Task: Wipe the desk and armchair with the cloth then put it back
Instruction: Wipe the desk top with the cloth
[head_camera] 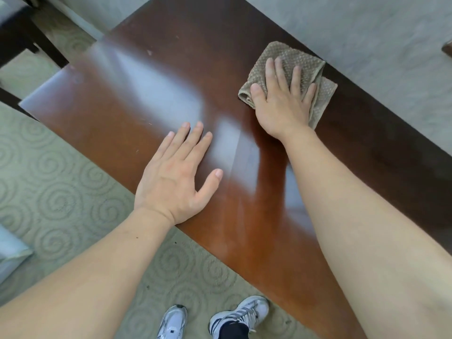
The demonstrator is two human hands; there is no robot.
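A folded tan, nubby cloth [286,56] lies on the glossy dark-brown wooden desk [151,94], close to its far edge by the wall. My right hand [281,99] presses flat on the cloth, fingers spread and straight. My left hand [175,177] rests palm-down on the bare desk top near its front edge, fingers straight and holding nothing. The armchair is only partly in view, as dark wooden legs [22,33] at the upper left.
Pale green carpet with a swirl pattern [56,192] surrounds the desk. A grey wall [354,33] runs behind it. My two white sneakers [212,319] stand by the front edge. A pale fabric corner [9,250] shows at the left.
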